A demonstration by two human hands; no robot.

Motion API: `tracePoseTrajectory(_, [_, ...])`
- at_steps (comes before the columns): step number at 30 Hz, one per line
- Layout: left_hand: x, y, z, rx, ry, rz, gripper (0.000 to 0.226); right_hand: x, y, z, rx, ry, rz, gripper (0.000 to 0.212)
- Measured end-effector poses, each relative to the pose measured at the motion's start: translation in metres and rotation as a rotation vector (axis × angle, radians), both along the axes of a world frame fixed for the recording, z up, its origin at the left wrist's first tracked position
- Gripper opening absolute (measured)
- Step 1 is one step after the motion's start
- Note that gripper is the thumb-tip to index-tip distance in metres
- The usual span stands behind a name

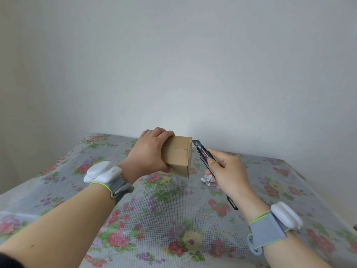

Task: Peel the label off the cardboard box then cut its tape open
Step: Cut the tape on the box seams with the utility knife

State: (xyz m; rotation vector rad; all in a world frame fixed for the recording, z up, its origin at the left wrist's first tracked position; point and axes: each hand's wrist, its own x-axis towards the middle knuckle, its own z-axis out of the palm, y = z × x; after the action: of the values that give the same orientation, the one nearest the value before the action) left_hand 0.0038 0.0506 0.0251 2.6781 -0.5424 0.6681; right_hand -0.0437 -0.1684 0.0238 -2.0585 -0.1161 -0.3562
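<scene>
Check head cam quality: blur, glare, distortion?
Head view: soft, even light with no glare; the cardboard box and the print on the utility knife are sharp; wide-angle bending shows at the table edge; faint shadow under the box.

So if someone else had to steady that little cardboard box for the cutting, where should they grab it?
Probably as the left hand does: around the cardboard box at its end away from the knife, fingers over the top and thumb beneath. That leaves the taped seam and the end facing the blade uncovered.
</scene>
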Motion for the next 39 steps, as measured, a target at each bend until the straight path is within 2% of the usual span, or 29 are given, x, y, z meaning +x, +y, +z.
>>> tracePoseTrajectory(7, [-0.002,0.002,0.004,-0.016,0.035,-0.010,0.097,-0.004,-0.003,0.003,-0.016,0.022,0.045,0.033])
tracePoseTrajectory(11, [-0.002,0.002,0.004,-0.023,0.042,-0.011,0.096,-0.002,0.001,0.000,0.039,0.053,0.038,0.033])
tracePoseTrajectory(16, [-0.003,0.005,0.004,-0.030,0.043,-0.008,0.095,-0.004,0.000,0.000,-0.052,0.015,0.046,0.033])
tracePoseTrajectory(20, [-0.004,0.000,0.005,-0.020,0.043,-0.012,0.095,-0.004,-0.004,0.001,-0.052,0.033,0.028,0.033])
tracePoseTrajectory(30, [-0.004,0.002,0.011,-0.097,0.089,-0.013,0.093,0.000,0.003,0.001,0.084,0.008,-0.068,0.031])
tracePoseTrajectory(39, [-0.004,-0.002,0.010,-0.056,0.092,-0.030,0.096,0.002,0.015,0.008,0.051,0.066,0.022,0.030])
